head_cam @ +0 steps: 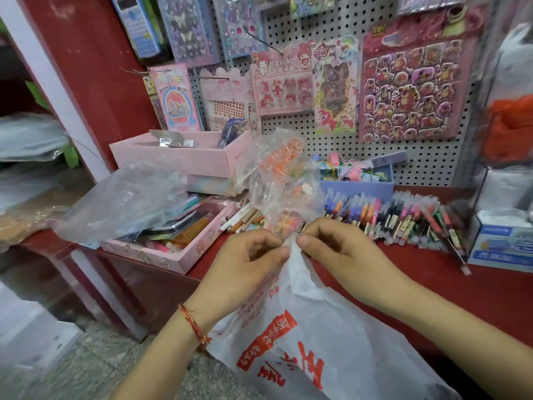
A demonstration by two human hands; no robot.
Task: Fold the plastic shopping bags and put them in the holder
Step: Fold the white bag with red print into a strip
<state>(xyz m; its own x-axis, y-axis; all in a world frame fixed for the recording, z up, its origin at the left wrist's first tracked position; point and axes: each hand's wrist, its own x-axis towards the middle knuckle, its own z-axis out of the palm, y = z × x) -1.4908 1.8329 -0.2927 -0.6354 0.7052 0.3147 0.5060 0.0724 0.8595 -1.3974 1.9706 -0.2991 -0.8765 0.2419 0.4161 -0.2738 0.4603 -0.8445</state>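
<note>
A white plastic shopping bag (326,336) with red print hangs in front of the red counter. My left hand (245,255) and my right hand (334,246) meet at its top, and each pinches the bag's upper edge between thumb and fingers. Thin, clear handles of the bag (285,180) stick up above my hands. A second clear plastic bag (124,197) lies crumpled over the pink boxes at the left. At the far right stands a clear holder (510,116) with orange and white bags stuffed inside.
The red counter (432,284) carries a row of coloured pens (403,217), pink boxes (184,160) of stationery, a blue box (357,186) and a white-blue carton (501,243). Sticker sheets hang on the pegboard (403,157) behind. Tiled floor lies at the lower left.
</note>
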